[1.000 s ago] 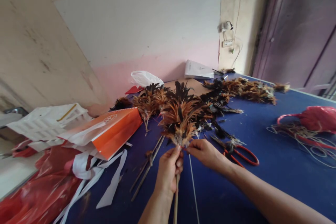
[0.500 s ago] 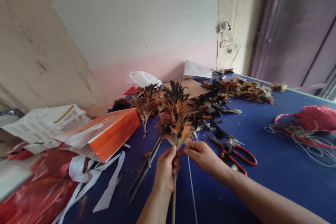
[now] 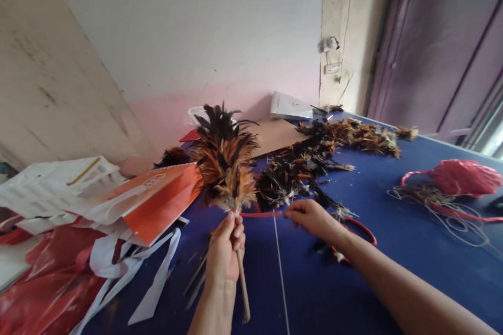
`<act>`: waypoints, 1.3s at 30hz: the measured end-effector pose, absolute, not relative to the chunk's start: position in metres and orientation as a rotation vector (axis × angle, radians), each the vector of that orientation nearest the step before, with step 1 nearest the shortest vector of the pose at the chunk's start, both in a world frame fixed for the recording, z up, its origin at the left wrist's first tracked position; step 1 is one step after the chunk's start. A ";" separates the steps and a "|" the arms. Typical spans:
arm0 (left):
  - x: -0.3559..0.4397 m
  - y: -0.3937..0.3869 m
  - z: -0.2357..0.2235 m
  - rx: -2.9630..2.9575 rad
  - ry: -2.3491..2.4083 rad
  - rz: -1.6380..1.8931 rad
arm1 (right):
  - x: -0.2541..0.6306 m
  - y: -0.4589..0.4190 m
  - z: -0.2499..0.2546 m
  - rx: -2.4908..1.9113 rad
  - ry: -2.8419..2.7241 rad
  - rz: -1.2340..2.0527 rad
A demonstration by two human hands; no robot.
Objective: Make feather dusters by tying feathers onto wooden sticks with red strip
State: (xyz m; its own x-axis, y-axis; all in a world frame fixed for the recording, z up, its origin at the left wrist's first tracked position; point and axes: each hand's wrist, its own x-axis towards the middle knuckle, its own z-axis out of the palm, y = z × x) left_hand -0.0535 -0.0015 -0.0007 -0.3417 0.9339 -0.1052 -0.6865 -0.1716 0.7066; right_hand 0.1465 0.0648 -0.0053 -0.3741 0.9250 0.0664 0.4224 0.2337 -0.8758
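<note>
A feather duster (image 3: 228, 159) with black and brown feathers stands tilted in my left hand (image 3: 227, 243), which is closed round its wooden stick (image 3: 242, 288) just under the feathers. From that binding point a red plastic strip (image 3: 261, 214) stretches right to my right hand (image 3: 308, 217), whose fingers pinch its end. Beyond my right hand lies a pile of dark feathers (image 3: 286, 175). Red-handled scissors (image 3: 365, 230) are partly hidden behind my right wrist.
Brown feather bundles (image 3: 357, 133) lie at the back right of the blue table (image 3: 424, 267). Pink twine (image 3: 463, 177) sits at the right edge. An orange paper bag (image 3: 161, 204), white strips (image 3: 155, 288) and red plastic (image 3: 51, 277) crowd the left. Cardboard (image 3: 275, 136) lies behind.
My left hand has moved left with the duster, which has tilted. My right hand has drawn away from the binding, and the red strip now spans the gap between both hands.
</note>
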 end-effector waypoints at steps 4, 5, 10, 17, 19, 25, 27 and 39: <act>-0.058 0.000 0.003 0.258 0.709 1.748 | 0.163 0.086 -0.014 -1.426 -1.837 0.682; -0.057 0.000 0.003 0.238 0.705 1.732 | 0.164 0.088 -0.016 -1.467 -1.842 0.600; -0.055 0.000 0.002 0.232 0.712 1.690 | 0.151 0.083 -0.021 -1.552 -2.014 0.379; -0.058 0.002 -0.002 0.239 0.693 1.709 | 0.162 0.105 0.001 -1.578 -2.078 0.333; -0.056 0.002 -0.004 0.267 0.718 1.719 | 0.176 0.122 0.008 -1.657 -2.014 0.290; -0.048 0.003 -0.011 0.438 0.820 1.764 | 0.195 0.160 0.005 -1.814 -1.873 0.198; -0.045 0.003 -0.013 0.478 0.865 1.759 | 0.191 0.167 -0.003 -1.799 -1.864 0.174; -0.046 0.004 -0.015 0.514 0.929 1.781 | 0.191 0.167 0.029 -1.530 -1.630 0.491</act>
